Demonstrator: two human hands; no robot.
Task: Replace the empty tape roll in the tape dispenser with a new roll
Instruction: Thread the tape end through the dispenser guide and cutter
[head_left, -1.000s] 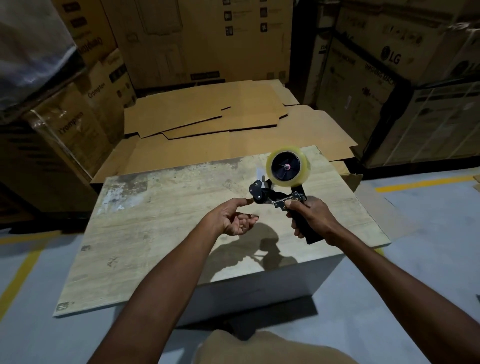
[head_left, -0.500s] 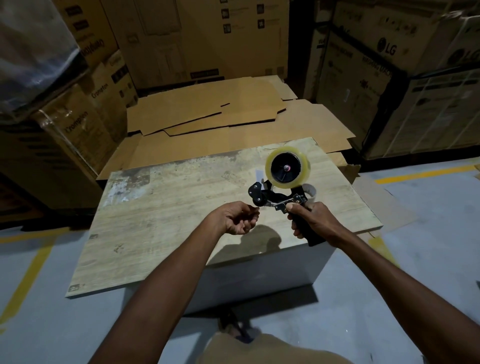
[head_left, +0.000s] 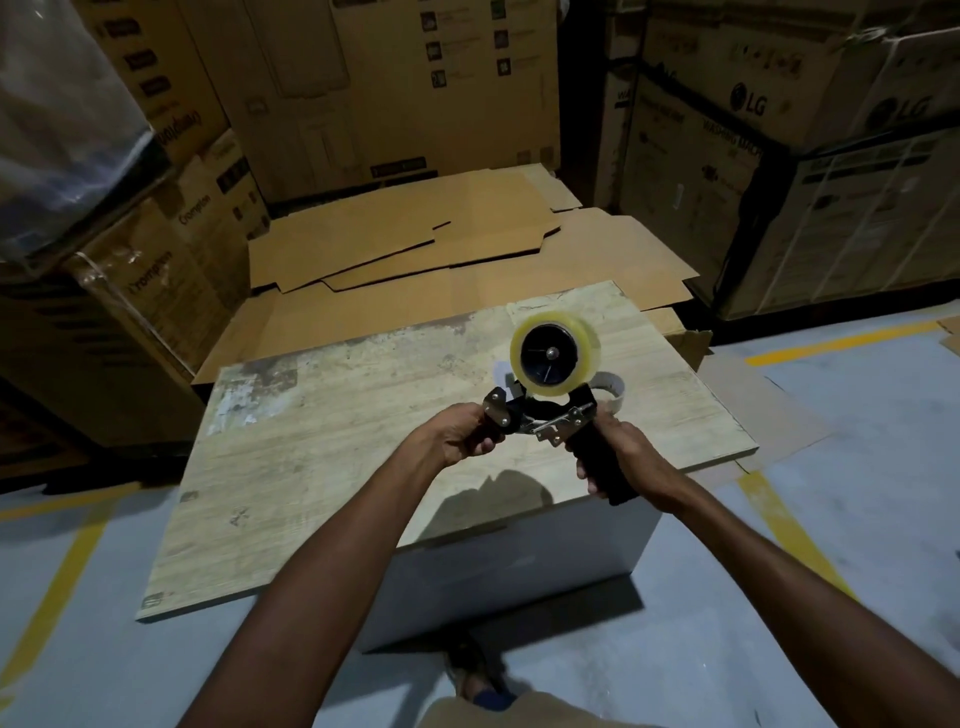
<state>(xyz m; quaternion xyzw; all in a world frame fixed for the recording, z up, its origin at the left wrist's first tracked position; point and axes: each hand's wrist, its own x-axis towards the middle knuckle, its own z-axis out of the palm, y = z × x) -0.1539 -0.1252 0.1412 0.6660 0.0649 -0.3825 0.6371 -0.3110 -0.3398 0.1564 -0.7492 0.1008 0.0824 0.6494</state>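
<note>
I hold a black tape dispenser (head_left: 550, 423) in the air above the wooden table top (head_left: 322, 467). A full roll of clear tape (head_left: 587, 345) sits on its hub, facing me. My right hand (head_left: 631, 460) is closed around the black handle. My left hand (head_left: 460, 436) grips the dispenser's front end by the metal blade plate. The empty white tape core (head_left: 613, 392) lies on the table just behind the dispenser, partly hidden by it.
Flattened cardboard sheets (head_left: 415, 249) lie behind the table. Tall stacked cartons (head_left: 753, 156) stand at the right and more cartons (head_left: 156, 234) at the left. The grey floor has yellow lines (head_left: 779, 519). My foot (head_left: 478, 675) shows below the table.
My left hand has moved from just below the dispenser's front to gripping its front end. The view has shifted, so the table sits lower and the empty core shows behind the dispenser.
</note>
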